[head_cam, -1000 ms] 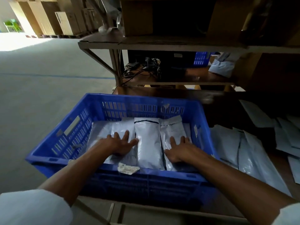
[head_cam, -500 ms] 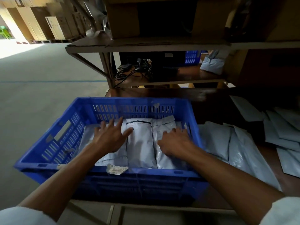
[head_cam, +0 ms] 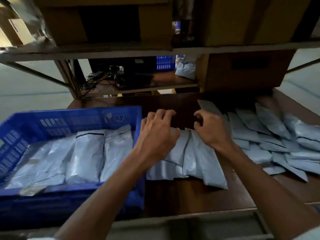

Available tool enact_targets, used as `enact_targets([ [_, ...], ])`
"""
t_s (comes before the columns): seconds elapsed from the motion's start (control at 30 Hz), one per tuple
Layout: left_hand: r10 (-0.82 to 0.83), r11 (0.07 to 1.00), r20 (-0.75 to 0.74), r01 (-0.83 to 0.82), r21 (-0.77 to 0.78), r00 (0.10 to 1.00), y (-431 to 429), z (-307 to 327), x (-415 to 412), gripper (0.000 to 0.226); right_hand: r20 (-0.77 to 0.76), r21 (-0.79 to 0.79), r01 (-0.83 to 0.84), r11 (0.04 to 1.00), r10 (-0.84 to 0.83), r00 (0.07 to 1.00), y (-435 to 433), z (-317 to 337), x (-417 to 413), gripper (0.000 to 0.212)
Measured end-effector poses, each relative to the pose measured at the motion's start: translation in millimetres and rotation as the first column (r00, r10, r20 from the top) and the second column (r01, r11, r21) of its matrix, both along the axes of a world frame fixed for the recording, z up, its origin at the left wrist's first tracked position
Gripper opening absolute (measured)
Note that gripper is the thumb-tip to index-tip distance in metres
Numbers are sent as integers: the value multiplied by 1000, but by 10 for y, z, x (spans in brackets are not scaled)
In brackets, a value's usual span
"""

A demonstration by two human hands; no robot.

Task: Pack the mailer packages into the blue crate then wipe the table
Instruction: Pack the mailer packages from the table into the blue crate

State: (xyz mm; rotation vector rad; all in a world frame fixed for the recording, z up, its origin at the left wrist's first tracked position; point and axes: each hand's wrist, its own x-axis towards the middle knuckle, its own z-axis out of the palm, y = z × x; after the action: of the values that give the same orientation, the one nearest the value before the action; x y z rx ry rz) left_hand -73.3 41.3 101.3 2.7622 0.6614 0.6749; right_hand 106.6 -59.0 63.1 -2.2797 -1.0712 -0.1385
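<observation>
I am bringing both hands in over the two mailers [head_cam: 195, 160] lying just beside the crate [head_cam: 121, 116], which is sitting at the tabletop's left edge. My left hand [head_cam: 155, 134] and right hand [head_cam: 211, 130] are hovering near each other above the mailers' far ends. Their fingers are bent into loose claws and are holding nothing that I can make out. I judge I am shaping them to grab this pair together, since it is lying nearest the crate. Inside the crate, mailers [head_cam: 90, 156] are lying flat side by side, probably so more will fit on top. A bigger heap [head_cam: 277, 141] is waiting towards the table's [head_cam: 190, 196] right edge, so wiping is looking a long way off.
</observation>
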Motion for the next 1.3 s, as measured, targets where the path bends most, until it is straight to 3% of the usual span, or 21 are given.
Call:
enact_targets([
  [0.17, 119, 972, -304, -174, -159, 945, -164, -777, 647, 63, -297, -352, -54, 934, -57, 953, -415, -953, 187, 75],
  [0.27, 162, 903, -438, -312, -296, 884, -27, -1233, 737, 79, -381, -427, -129, 895, -49, 923, -519, -1260, 98, 73],
  [0.53, 102, 918, -539, -288, -273, 836, 142, -1494, 988, 88, -124, -487, -79, 870, 21, 992, -704, -1585, 288, 63],
  [0.7, 87, 934, -581, -269, -235, 810, 111, -1635, 1046, 77, -107, -512, -60, 857, 5, 994, -766, -1665, 395, 61],
  [1.03, 162, 963, -499, -246, -107, 851, -73, -1626, 942, 72, -36, -530, -19, 848, 0, 999, -659, -1578, 327, 63],
  [1.13, 183, 972, -365, -224, -72, 913, -67, -1375, 903, 73, -49, -411, 17, 911, -40, 998, -613, -1314, 345, 62],
  [1.3, 180, 983, -101, -182, -10, 978, 19, -476, 646, 78, 17, -142, -77, 987, 80, 997, -250, -497, 277, 55],
])
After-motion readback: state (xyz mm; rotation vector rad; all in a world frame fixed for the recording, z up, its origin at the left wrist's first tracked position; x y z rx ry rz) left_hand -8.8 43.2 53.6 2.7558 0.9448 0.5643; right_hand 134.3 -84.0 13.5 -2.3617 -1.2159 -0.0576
